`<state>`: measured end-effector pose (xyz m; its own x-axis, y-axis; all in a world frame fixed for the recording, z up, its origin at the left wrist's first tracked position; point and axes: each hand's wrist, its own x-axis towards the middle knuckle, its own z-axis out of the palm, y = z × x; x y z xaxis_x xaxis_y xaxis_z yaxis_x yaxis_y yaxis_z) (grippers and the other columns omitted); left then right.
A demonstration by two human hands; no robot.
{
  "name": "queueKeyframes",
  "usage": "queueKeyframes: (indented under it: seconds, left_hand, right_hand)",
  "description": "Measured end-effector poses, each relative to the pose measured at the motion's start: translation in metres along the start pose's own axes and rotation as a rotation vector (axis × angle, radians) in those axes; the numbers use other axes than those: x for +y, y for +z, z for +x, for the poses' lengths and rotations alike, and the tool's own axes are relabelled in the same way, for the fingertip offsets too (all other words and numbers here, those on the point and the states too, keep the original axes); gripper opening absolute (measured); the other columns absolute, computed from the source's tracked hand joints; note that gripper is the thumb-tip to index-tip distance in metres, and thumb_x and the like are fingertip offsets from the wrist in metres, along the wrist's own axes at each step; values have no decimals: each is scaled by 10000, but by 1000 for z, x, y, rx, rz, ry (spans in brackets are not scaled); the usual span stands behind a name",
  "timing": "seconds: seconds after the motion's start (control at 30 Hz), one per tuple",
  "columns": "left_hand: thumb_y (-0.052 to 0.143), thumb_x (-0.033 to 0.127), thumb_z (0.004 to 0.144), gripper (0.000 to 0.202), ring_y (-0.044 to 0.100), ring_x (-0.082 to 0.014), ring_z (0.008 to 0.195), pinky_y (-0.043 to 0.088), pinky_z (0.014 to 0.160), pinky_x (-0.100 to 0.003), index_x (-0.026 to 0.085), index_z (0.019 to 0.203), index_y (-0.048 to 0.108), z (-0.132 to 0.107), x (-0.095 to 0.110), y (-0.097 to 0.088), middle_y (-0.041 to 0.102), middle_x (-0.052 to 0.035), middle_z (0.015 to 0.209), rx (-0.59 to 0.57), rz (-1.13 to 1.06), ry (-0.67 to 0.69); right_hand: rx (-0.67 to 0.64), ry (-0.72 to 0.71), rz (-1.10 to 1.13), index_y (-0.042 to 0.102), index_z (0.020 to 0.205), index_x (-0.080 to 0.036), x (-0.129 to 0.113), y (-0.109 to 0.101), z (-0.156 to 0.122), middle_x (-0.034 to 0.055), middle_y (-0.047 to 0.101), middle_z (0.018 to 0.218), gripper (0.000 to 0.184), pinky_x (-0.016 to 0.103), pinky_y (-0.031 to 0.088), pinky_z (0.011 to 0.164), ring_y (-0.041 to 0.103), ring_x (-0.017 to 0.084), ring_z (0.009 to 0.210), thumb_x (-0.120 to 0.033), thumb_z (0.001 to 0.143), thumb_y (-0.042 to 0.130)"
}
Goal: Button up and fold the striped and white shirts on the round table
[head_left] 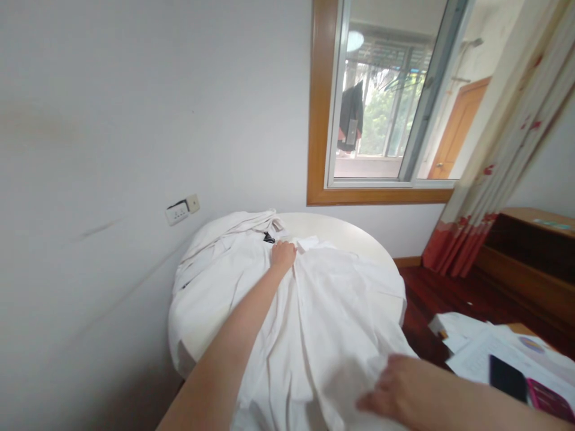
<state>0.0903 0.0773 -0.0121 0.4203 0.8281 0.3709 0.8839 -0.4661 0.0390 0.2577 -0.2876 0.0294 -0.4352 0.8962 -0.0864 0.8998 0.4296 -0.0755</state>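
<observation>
A white collared shirt [332, 299] lies spread over a round table, with loose folds running down toward me and over the near edge. Up by the collar, my left hand [284, 256] is closed on the cloth, its arm stretched across the shirt. My right hand [389, 389] is over the lower right part of the shirt, close to the fabric. Motion blurs its fingers, so I cannot tell whether they grip the cloth. More white cloth [224, 230] lies bunched at the table's left side, with a small black piece [268, 237] beside my left hand.
The round white table [332, 226] stands against the wall, below a wall socket [177, 212] and a window [377, 108]. To the right are papers [485, 353], a black phone [507, 378] and a pink object [548, 398]. A curtain [489, 167] hangs near a wooden cabinet [525, 281].
</observation>
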Motion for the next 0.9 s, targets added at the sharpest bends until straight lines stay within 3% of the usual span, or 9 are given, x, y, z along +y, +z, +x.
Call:
queueKeyframes:
  seconds: [0.07,0.17,0.27,0.37,0.53,0.63,0.73,0.8,0.9]
  left_hand:
    - [364,273,916,341,527,-277,1056,414,887,-389,160,938,686,-1,-6,-5,634,-136,973,-30,19,28]
    - [426,219,880,265,528,-262,1046,431,865,-359,164,979,666,-10,-19,-14,614,-125,1006,-71,49,80]
    - [490,183,839,276,519,-239,1049,437,856,-335,210,1080,622,-21,-33,-23,580,-100,1065,-102,73,122]
    - [532,216,833,310,494,-236,1080,424,887,-344,239,1137,588,-27,-42,-26,552,-91,1110,-110,90,156]
    - [456,283,899,296,438,-239,1150,380,935,-359,245,1171,566,-18,-38,-12,526,-82,1216,-45,94,202]
    - [468,361,896,382,457,-253,1121,388,903,-365,219,1248,506,-6,-29,2,547,-98,1203,-4,74,122]
    - [492,417,877,323,483,-268,1096,376,897,-388,214,1110,588,8,-23,12,600,-94,1109,-34,57,105]
    - [466,418,891,271,504,-258,1077,368,892,-384,218,989,619,20,-22,12,625,-77,1040,-54,49,124]
    - [365,440,932,318,545,-224,1029,390,839,-337,224,1020,581,43,-25,5,629,-65,1045,1,-13,87]
  right_hand:
    - [36,-58,95,646,1111,-288,12,-20,32,58,705,880,330,302,460,763,653,202,838,-401,860,465]
    - [116,20,150,631,1130,-238,39,-36,95,70,693,990,338,300,449,811,641,197,900,-357,903,410]
    - [140,124,91,608,1177,-211,62,-24,155,104,635,1152,348,365,417,915,576,242,1075,-300,870,472]
    - [113,183,81,455,1354,-216,72,4,189,134,439,1400,534,491,347,997,394,307,1282,-419,862,502]
    - [101,233,158,279,1458,-228,76,45,183,114,178,1535,699,652,84,1055,99,329,1412,-644,899,217]
    - [166,218,176,291,1454,-252,76,57,164,96,173,1537,700,628,22,1074,87,307,1418,-658,898,168]
    - [220,204,186,335,1434,-280,75,61,151,84,208,1529,646,607,13,1087,119,295,1416,-631,913,184]
    - [239,193,194,359,1420,-295,75,60,147,78,230,1523,613,595,26,1094,140,287,1413,-612,922,194]
    - [232,165,201,355,1420,-311,81,58,146,69,241,1520,594,589,50,1098,159,280,1410,-602,927,197]
